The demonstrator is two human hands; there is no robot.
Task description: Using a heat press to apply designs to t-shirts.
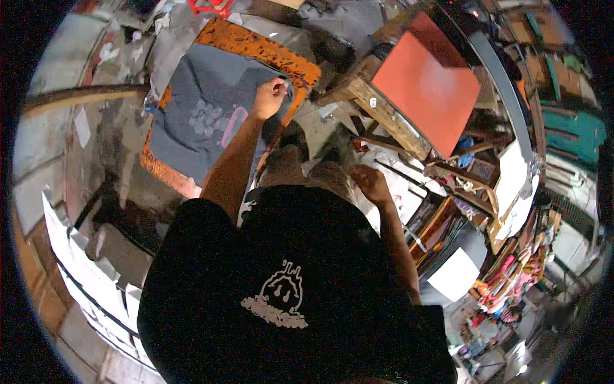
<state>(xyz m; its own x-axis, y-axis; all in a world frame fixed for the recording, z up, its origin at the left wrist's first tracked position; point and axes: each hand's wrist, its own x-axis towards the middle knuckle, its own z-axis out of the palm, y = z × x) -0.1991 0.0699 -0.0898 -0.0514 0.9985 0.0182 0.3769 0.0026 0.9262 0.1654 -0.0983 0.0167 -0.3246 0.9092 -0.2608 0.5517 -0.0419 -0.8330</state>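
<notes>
A dark grey cloth (pixel 198 83) lies spread over an orange, black-speckled board (pixel 256 48) at the front left. It bears a pale printed patch and a pink outlined shape. My left hand (pixel 271 97) is at the cloth's right side near the far corner, fingers curled together; what they pinch, if anything, is hidden. Beside my right knee hangs my right hand (pixel 373 184), its fingers loosely bent and apart, with nothing visible in it. Ahead of that hand is a flat red-orange panel (pixel 428 83) on a wooden frame (pixel 390 118).
Wooden bars and a white sheet (pixel 453 274) stand close on my right. Farther right lies a heap of coloured cloth (pixel 511 275). A wooden pole (pixel 86 100) reaches toward the board from the left. White panels (pixel 83 262) curve along the lower left.
</notes>
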